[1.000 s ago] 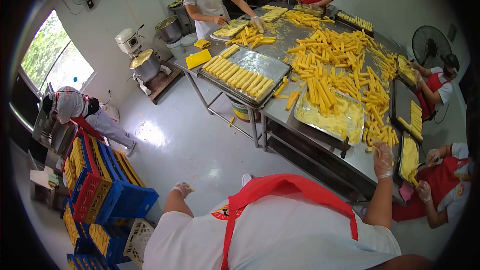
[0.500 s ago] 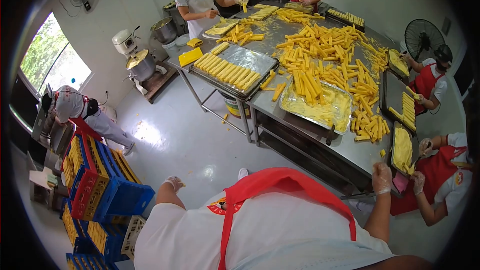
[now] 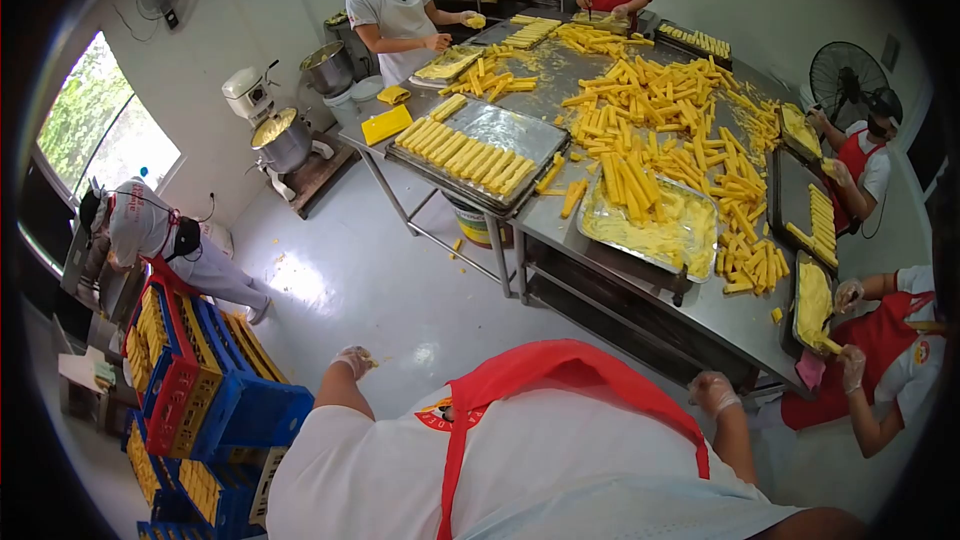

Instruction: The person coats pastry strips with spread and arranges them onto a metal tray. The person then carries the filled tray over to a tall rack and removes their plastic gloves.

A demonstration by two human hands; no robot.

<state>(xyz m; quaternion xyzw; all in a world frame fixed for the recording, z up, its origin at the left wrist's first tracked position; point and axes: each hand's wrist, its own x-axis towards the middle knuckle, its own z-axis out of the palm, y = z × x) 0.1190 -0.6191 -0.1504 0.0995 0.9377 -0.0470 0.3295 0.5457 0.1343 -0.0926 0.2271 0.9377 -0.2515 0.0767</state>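
Observation:
My left hand (image 3: 354, 360), in a clear plastic glove, hangs out in front over the grey floor, away from the table. Its fingers are curled, and a small yellow bit shows at their tips; I cannot make out what it is. My right hand (image 3: 713, 393), also gloved, is beside the near edge of the steel table (image 3: 740, 316), fingers closed with nothing visible in them. On the table above it lie a tray of yellow spread (image 3: 640, 237) with yellow sticks on top, and a heap of yellow sticks (image 3: 650, 100).
A tray with coated sticks (image 3: 470, 155) stands at the table's left corner. Stacked crates (image 3: 262, 412) are at lower left, near a bending person (image 3: 150, 225). A mixer (image 3: 280, 135) stands by the wall. A co-worker (image 3: 890, 350) works close on my right; others surround the table.
My right hand has dropped down and left, away from the table edge. My left hand has barely moved. The table sits slightly further right in view.

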